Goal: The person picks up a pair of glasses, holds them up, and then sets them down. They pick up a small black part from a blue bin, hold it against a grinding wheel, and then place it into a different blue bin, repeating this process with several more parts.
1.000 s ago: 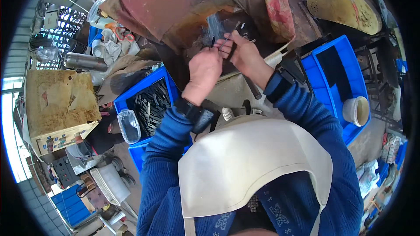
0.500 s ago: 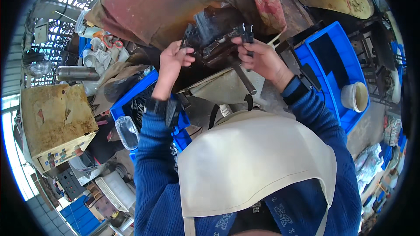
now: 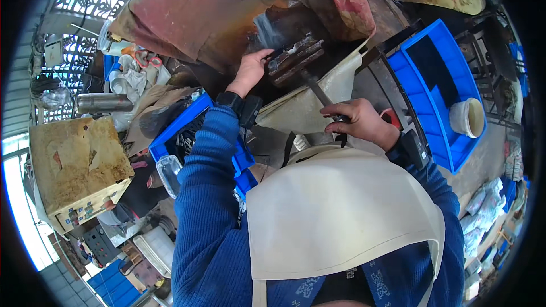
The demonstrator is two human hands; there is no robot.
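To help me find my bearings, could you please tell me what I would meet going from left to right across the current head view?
Rusty-topped box, clear container, left hand, metal block, right hand, white bucket.

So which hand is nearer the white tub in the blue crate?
Right. The right hand is left of the white tub, apart from it; the left hand is farther left, beside the dark metal fixture.

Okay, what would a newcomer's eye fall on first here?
Probably the big cream apron at the lower middle, and the stained red cloth draped across the top. The bright blue bin on the right, with a pale tub inside, and the left hand beside the dark metal block would likely follow.
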